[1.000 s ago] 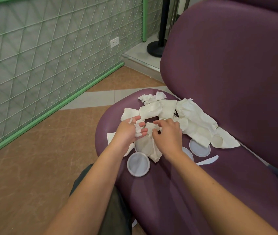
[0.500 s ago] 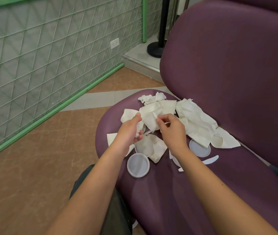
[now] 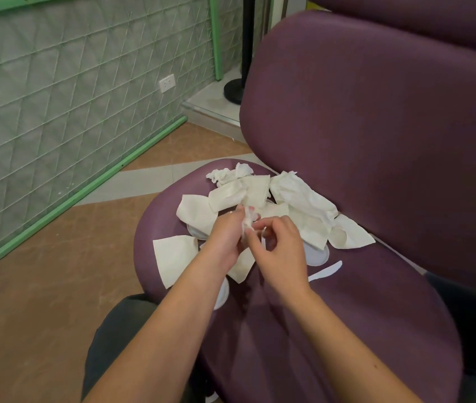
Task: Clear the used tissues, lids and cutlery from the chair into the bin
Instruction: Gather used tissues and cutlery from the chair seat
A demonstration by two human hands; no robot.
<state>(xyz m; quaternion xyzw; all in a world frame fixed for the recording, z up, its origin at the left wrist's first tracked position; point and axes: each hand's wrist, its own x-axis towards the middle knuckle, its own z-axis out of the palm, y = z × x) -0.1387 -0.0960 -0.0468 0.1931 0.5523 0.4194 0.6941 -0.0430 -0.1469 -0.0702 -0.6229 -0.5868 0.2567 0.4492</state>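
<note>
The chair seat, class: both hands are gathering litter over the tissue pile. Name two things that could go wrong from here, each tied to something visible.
1. The left hand grips only a small crumpled tissue wad; loose bits might drop onto the purple seat.
2. The white plastic knife lies apart from the pile, beside the right hand, and the round lid is half hidden under the left forearm; either could be overlooked.

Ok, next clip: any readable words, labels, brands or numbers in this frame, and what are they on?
None can be read.
Tissues, lids and plastic knife: plain white, no print visible.
Purple chair: no tag or logo in view.
Wall socket: any marking is too small to read.
</note>
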